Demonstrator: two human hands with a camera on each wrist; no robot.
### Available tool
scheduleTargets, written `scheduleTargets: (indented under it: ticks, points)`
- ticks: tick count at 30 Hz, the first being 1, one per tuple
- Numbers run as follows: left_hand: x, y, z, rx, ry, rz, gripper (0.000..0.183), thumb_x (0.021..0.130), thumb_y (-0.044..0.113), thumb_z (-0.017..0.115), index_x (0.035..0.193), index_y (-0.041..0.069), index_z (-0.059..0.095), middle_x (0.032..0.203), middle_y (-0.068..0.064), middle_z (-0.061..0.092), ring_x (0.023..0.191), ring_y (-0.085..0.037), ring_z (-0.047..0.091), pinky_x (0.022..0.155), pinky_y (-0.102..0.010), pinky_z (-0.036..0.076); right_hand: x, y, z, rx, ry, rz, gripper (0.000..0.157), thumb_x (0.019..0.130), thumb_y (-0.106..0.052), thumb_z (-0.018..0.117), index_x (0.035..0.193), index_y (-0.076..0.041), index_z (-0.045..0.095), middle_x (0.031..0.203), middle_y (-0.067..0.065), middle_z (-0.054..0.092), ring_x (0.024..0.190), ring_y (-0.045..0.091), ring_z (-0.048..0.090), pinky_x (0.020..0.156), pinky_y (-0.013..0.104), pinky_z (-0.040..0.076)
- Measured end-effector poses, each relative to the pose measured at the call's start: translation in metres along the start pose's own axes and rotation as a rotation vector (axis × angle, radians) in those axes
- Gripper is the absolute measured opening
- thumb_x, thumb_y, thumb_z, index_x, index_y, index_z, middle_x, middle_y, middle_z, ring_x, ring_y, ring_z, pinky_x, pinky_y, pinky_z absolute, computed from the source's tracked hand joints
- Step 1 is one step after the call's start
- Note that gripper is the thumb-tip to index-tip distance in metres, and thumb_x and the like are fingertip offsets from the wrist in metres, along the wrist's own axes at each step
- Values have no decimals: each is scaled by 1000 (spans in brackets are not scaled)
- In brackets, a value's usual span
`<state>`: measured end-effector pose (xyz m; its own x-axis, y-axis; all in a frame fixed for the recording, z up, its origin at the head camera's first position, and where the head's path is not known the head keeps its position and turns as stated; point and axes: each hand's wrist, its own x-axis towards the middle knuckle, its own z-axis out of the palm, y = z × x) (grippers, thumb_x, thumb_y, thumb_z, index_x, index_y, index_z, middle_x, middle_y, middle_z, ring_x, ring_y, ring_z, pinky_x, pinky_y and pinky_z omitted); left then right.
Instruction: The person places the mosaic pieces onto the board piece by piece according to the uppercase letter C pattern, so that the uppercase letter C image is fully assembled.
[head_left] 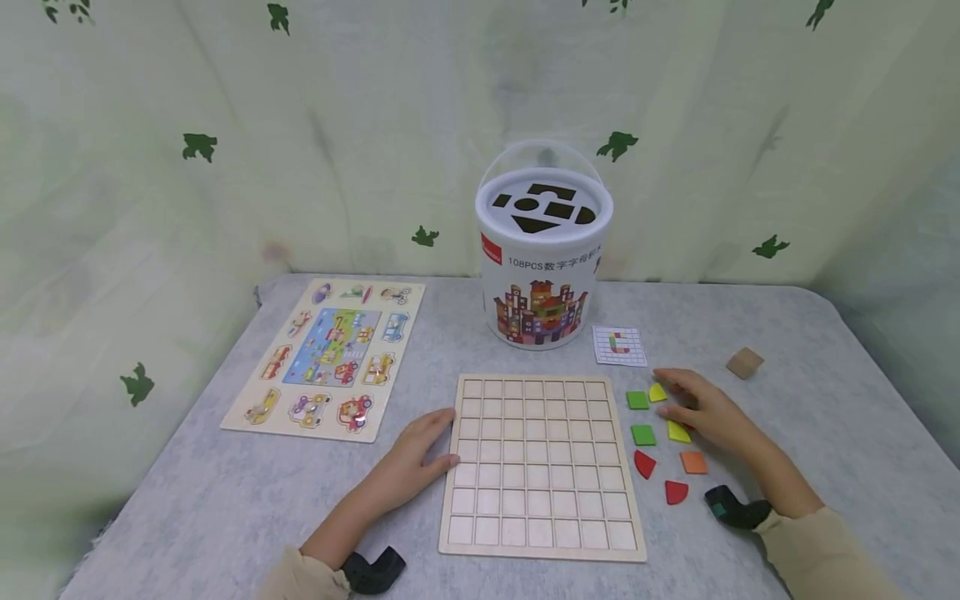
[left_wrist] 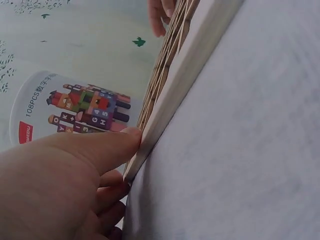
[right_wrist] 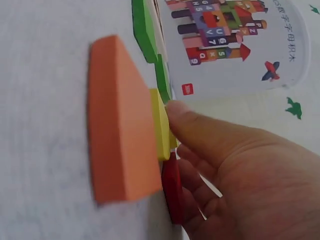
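A wooden grid board (head_left: 536,454) lies on the table with bare cells. My left hand (head_left: 412,462) touches its left edge, thumb and fingertips right at the rim in the left wrist view. On the board's right, my right hand (head_left: 708,408) reaches over the loose pieces, thumb and forefinger apart. Nearest to its fingertips is a yellow quarter-round piece (head_left: 657,392); another yellow piece (head_left: 678,432) lies below the thumb. A red piece (right_wrist: 172,190), partly hidden, sits beside the curled lower fingers. An orange square (head_left: 693,463) is nearer the wrist.
Green squares (head_left: 637,400) and red quarter-round pieces (head_left: 677,492) lie along the board's right side. Behind it stand a white lidded bucket (head_left: 543,258) and a small pattern card (head_left: 619,347). A picture puzzle (head_left: 330,358) is at left, a brown square (head_left: 745,363) at right.
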<state>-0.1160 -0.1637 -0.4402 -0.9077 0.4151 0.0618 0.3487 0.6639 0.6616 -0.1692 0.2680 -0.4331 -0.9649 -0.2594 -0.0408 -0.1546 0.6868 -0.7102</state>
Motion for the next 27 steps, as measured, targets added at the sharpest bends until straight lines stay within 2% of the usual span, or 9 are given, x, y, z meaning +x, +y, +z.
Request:
scheduleTargets:
  ticks: [5, 8, 12, 17, 22, 27]
  points:
    - [0, 0, 0, -5, 0, -3, 63, 86, 23, 62, 137, 1, 35, 140, -12, 33, 129, -29, 25, 101, -46, 24, 6, 3, 4, -50, 45, -49, 42, 86, -14, 62, 123, 1, 51, 118, 21, 44, 104, 36, 44, 88, 52, 37]
    - [0, -1, 1, -4, -2, -4, 63, 86, 24, 62, 137, 1, 35, 140, -11, 33, 129, -29, 25, 101, -46, 24, 8, 2, 6, -87, 94, -60, 31, 84, -9, 63, 114, 1, 57, 108, 18, 48, 90, 30, 47, 77, 43, 42]
    - [0, -1, 1, 6, -3, 1, 63, 86, 24, 62, 137, 1, 34, 140, -11, 33, 129, -28, 25, 101, -46, 24, 8, 0, 6, -118, 130, -6, 26, 83, -11, 65, 107, -1, 59, 97, 13, 50, 79, 23, 45, 65, 32, 41]
    - [0, 0, 0, 11, -8, 7, 63, 86, 24, 62, 137, 1, 34, 140, -12, 33, 129, -29, 25, 101, -47, 25, 6, -7, 3, -100, 138, 59, 30, 84, -16, 65, 109, -3, 56, 95, 12, 53, 82, 25, 48, 64, 29, 46]
    - [0, 0, 0, 12, -12, 6, 62, 86, 24, 62, 138, 2, 34, 140, -12, 33, 129, -29, 25, 101, -47, 25, 6, -25, 1, -126, 203, -20, 31, 83, -13, 65, 111, -4, 56, 100, 11, 54, 86, 26, 51, 65, 34, 51]
    - [0, 1, -2, 14, -14, -4, 63, 86, 25, 62, 138, 2, 34, 140, -11, 33, 129, -29, 25, 101, -47, 25, 11, -55, 1, -126, 238, -122, 32, 82, -19, 67, 110, -5, 58, 100, 7, 56, 87, 24, 51, 68, 41, 49]
